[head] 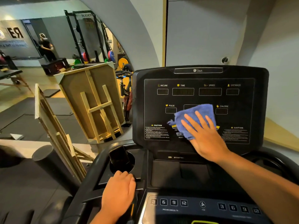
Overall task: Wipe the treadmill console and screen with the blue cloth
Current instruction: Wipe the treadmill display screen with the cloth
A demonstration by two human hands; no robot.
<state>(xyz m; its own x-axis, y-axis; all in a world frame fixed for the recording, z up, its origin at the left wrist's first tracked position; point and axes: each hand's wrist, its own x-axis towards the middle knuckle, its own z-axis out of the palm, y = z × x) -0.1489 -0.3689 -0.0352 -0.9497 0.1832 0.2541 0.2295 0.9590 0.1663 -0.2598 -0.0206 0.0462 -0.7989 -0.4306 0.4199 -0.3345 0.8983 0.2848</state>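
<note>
The black treadmill console fills the right half of the view, its dark screen panel labelled INCLINE, TIME, SPEED, DISTANCE, PULSE, CALORIE. A folded blue cloth lies flat against the lower middle of the screen, covering some buttons. My right hand presses it there with straight, spread fingers. My left hand rests on the console's left tray edge by the cup holder, fingers curled over the ledge.
A dark phone stands in the left cup holder. Speed and incline buttons run along the lower panel. To the left stand upturned wooden tables and a black roller. A mirror shows gym racks and a person.
</note>
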